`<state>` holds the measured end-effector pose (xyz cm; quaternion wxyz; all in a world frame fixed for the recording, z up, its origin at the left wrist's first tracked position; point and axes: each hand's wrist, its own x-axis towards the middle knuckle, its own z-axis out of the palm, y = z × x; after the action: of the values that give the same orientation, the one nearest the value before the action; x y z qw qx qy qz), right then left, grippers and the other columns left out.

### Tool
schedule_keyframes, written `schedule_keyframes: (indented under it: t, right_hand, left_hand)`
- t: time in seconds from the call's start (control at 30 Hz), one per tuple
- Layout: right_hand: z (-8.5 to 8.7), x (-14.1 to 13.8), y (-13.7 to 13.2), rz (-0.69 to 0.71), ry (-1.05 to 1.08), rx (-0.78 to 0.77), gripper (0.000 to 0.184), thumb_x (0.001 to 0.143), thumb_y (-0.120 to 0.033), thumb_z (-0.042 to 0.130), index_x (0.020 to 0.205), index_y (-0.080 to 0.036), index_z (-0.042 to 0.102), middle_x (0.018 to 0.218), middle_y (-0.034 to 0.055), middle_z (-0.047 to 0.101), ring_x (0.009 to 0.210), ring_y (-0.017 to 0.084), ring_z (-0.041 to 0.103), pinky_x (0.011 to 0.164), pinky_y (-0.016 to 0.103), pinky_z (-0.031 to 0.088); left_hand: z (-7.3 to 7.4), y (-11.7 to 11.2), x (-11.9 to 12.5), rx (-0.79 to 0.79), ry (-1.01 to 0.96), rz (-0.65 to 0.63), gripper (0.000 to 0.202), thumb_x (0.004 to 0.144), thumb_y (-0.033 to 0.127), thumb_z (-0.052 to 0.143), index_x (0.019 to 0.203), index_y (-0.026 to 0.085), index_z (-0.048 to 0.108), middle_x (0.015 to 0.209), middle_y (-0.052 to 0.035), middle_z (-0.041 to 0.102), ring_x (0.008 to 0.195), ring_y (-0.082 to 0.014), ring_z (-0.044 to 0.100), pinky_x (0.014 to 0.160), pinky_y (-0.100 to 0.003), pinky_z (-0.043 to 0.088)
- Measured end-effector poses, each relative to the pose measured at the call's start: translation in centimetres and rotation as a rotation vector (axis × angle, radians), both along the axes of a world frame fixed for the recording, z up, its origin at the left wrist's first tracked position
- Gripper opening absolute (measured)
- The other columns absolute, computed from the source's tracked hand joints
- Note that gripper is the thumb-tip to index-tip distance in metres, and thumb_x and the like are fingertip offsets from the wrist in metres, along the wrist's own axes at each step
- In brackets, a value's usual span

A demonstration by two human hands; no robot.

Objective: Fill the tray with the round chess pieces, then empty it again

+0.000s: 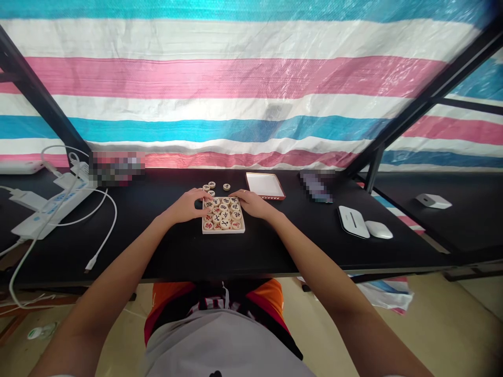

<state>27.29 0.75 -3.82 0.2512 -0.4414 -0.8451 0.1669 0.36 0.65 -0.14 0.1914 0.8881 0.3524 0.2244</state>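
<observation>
A small open box [223,230] filled with several round wooden chess pieces [225,214] lies on the black table [196,251] in front of me. My left hand [188,205] rests at the box's far left corner, fingertips curled onto a piece there. My right hand [251,203] sits at the far right corner, fingers bent down on the top row of pieces. Three loose pieces [212,186] lie just behind the box. The box lid [265,186], red-edged and white inside, lies farther back to the right.
A white power strip [51,207] with plugs and a trailing cable [104,235] is on the left. Two white devices [363,224] sit on the right, another white box [433,200] on the neighbouring table. A striped tarp [236,94] hangs behind.
</observation>
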Motion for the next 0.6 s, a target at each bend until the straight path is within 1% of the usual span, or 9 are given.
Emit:
schedule_keyframes:
  t: [0.07,0.13,0.17,0.27,0.33,0.4,0.47,0.6]
  right_hand:
    - [0.0,0.0,0.0,0.001,0.002,0.006,0.038,0.088,-0.005,0.041,0.116,-0.017,0.063,0.110,0.0099,0.065,0.102,0.019,0.060,0.092,0.037,0.048]
    - [0.0,0.0,-0.1,0.002,0.001,0.011,0.037,0.089,-0.006,0.040,0.117,-0.016,0.062,0.111,0.0108,0.065,0.103,0.020,0.060,0.093,0.038,0.047]
    - [0.0,0.0,-0.1,0.002,0.000,0.012,0.037,0.089,-0.006,0.040,0.118,-0.015,0.062,0.111,0.0112,0.065,0.103,0.020,0.060,0.093,0.038,0.047]
    - [-0.2,0.0,0.0,0.000,0.005,0.023,0.038,0.089,-0.006,0.041,0.119,-0.016,0.061,0.111,0.0105,0.065,0.103,0.020,0.060,0.093,0.038,0.047]
    - [-0.3,0.1,0.1,0.001,0.012,0.036,0.038,0.088,-0.006,0.041,0.119,-0.018,0.062,0.110,0.0096,0.065,0.103,0.020,0.060,0.093,0.038,0.048]
    - [-0.5,0.1,0.2,0.007,0.019,0.044,0.040,0.087,-0.004,0.040,0.118,-0.018,0.062,0.110,0.0093,0.065,0.103,0.020,0.060,0.094,0.039,0.047]
    - [-0.7,0.1,0.3,0.008,0.020,0.043,0.043,0.086,-0.002,0.039,0.119,-0.017,0.062,0.111,0.0098,0.065,0.103,0.020,0.059,0.094,0.039,0.047]
    - [-0.7,0.1,0.4,0.006,0.014,0.026,0.044,0.085,0.000,0.038,0.119,-0.014,0.061,0.112,0.0116,0.064,0.103,0.021,0.059,0.094,0.039,0.047]
  left_hand:
    - [0.3,0.4,-0.8,-0.004,0.000,0.048,0.031,0.079,0.038,0.058,0.103,0.020,0.064,0.098,-0.0047,0.060,0.088,-0.0193,0.057,0.083,-0.032,0.046]
    - [0.5,0.8,-1.7,-0.013,0.054,0.068,0.024,0.077,0.037,0.058,0.093,0.020,0.064,0.093,-0.0038,0.059,0.083,-0.0182,0.057,0.079,-0.031,0.045]
    - [0.5,1.0,-2.0,-0.032,0.096,0.078,0.021,0.075,0.036,0.059,0.088,0.020,0.063,0.090,-0.0030,0.059,0.079,-0.0177,0.057,0.075,-0.030,0.046]
    - [0.1,1.5,-2.6,-0.093,0.182,0.091,0.018,0.073,0.038,0.059,0.075,0.020,0.059,0.082,-0.0016,0.057,0.070,-0.0164,0.056,0.065,-0.028,0.044]
    - [-0.3,1.6,-2.4,-0.084,0.191,0.091,0.022,0.076,0.041,0.057,0.070,0.019,0.057,0.080,-0.0020,0.057,0.068,-0.0159,0.055,0.064,-0.028,0.043]
    - [-0.7,1.8,-2.1,-0.038,0.185,0.108,0.025,0.079,0.043,0.055,0.070,0.019,0.057,0.081,-0.0026,0.057,0.069,-0.0161,0.055,0.065,-0.028,0.043]
    - [-1.0,2.0,-1.8,0.002,0.184,0.144,0.026,0.080,0.045,0.053,0.075,0.019,0.059,0.081,-0.0029,0.059,0.071,-0.0170,0.056,0.065,-0.029,0.043]
    - [-1.5,2.4,-1.8,-0.013,0.189,0.196,0.031,0.084,0.049,0.050,0.084,0.020,0.063,0.083,-0.0036,0.064,0.075,-0.0193,0.059,0.065,-0.029,0.043]
